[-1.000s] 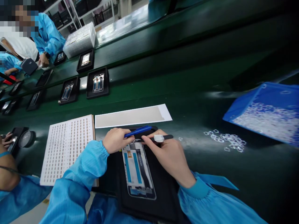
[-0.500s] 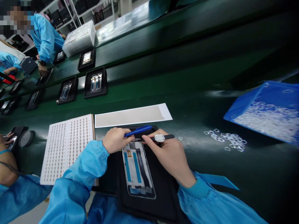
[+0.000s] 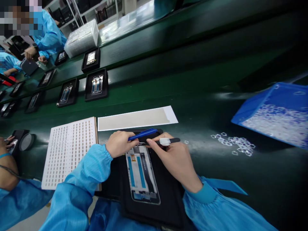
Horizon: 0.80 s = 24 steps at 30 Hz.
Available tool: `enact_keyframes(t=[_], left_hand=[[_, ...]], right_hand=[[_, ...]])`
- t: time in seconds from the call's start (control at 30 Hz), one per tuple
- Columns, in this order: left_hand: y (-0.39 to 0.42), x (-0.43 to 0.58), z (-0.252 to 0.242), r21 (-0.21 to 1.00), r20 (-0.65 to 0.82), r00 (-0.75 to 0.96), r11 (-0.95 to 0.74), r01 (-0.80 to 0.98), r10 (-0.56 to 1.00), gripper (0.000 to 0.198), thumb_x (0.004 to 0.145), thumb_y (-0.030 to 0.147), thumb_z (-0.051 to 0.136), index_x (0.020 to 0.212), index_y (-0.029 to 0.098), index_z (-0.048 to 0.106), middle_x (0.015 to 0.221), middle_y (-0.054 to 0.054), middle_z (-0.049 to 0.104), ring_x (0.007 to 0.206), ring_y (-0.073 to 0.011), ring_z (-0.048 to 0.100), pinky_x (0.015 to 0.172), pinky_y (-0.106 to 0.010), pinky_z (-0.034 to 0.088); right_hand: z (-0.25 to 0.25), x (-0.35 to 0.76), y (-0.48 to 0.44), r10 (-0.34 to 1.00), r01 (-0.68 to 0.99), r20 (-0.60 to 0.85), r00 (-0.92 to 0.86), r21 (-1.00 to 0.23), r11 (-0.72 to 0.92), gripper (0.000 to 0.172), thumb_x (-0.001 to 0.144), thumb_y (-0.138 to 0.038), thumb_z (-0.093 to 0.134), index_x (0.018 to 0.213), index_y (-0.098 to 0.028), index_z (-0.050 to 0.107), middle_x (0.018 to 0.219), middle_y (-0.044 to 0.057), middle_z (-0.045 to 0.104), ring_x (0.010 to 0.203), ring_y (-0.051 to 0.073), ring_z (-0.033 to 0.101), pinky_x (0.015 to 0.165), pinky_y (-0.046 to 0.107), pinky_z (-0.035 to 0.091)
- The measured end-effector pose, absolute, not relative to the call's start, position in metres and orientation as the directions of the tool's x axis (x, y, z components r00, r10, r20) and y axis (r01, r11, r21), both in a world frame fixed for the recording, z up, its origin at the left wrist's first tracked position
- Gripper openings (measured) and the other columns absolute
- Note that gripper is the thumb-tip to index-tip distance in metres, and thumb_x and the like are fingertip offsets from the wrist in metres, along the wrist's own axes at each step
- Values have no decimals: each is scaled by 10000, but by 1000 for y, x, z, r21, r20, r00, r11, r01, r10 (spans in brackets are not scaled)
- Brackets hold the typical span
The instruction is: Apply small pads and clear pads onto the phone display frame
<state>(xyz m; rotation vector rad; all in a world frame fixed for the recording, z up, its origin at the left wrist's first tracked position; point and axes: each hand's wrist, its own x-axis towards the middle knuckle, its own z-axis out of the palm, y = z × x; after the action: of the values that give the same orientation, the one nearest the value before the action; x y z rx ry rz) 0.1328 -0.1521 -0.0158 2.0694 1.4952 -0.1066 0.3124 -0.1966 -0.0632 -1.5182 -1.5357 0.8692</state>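
Note:
A phone frame with two blue strips lies in a black tray right in front of me. My left hand grips a blue tool whose tip points at the frame's top edge. My right hand pinches a thin dark tool with a white band, its tip also at the frame's top edge. Both tool tips meet close together there; the spot they touch is too small to make out.
A white perforated sheet lies to the left, a paper strip behind the tray. Small clear parts are scattered at right near a blue bin. Trays with phone frames line the belt; co-workers in blue sit at far left.
My hands and tools have stayed almost still. The trays on the belt have drifted slightly to the left, and the co-worker at the far left has moved their hands.

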Motion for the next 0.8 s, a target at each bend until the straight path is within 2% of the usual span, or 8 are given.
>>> enact_keyframes(t=[0.23, 0.43, 0.6, 0.8], left_hand=[[-154, 134, -16, 368, -391, 359, -214, 905, 847, 200, 892, 354, 547, 884, 233, 706, 721, 15, 681, 669, -162, 617, 596, -243, 383], [-159, 138, -20, 262, -368, 326, -239, 935, 871, 214, 916, 390, 535, 992, 263, 689, 864, -7, 736, 818, -210, 672, 658, -264, 438], [-161, 139, -18, 226, -387, 323, -251, 941, 864, 230, 922, 401, 527, 1046, 275, 674, 928, -5, 747, 872, -225, 683, 693, -279, 476], [-161, 140, -18, 220, -378, 304, -234, 947, 875, 229, 922, 408, 527, 1039, 284, 680, 886, -2, 744, 856, -225, 689, 702, -284, 492]], right_hand=[[-62, 312, -197, 997, 476, 76, 26, -878, 54, 317, 881, -508, 547, 741, -234, 623, 721, 26, 683, 650, 228, 650, 575, 309, 426], [-62, 311, -200, 986, 517, 163, 33, -847, 122, 297, 892, -478, 558, 746, -226, 610, 703, 25, 665, 593, 202, 625, 533, 286, 400], [-65, 314, -202, 975, 448, 218, 34, -876, 180, 275, 906, -418, 577, 728, -214, 623, 691, 16, 653, 594, 181, 616, 540, 269, 413], [-70, 310, -203, 957, 569, 290, -13, -785, 245, 322, 926, -471, 539, 763, -208, 629, 668, 11, 661, 548, 179, 618, 515, 265, 379]])
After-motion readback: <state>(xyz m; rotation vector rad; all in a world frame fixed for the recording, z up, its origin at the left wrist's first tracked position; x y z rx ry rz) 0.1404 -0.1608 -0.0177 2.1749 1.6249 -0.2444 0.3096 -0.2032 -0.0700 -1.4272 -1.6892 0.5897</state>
